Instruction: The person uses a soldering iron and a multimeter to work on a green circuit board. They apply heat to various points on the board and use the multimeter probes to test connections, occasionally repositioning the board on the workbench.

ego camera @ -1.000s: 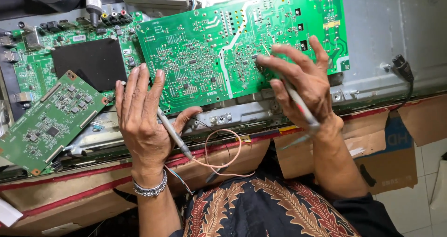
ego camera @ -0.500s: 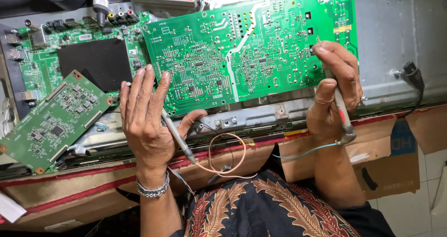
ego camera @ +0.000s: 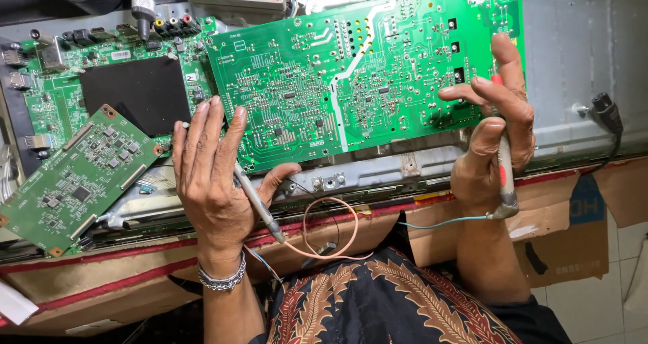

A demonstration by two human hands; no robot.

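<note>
A large green circuit board (ego camera: 351,81) at twelve o'clock is probed: a grey probe (ego camera: 256,205) is pinched in the left hand (ego camera: 212,175), a red-tipped probe (ego camera: 503,162) gripped in the right hand (ego camera: 493,135). Tips are best held steady on single solder points.

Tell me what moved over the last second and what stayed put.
The right hand slid with its red-marked probe from the middle of the large green circuit board to its right edge, fingertips now pressing there. The left hand stayed flat at the board's lower left, its grey probe still tucked under the thumb.
</note>
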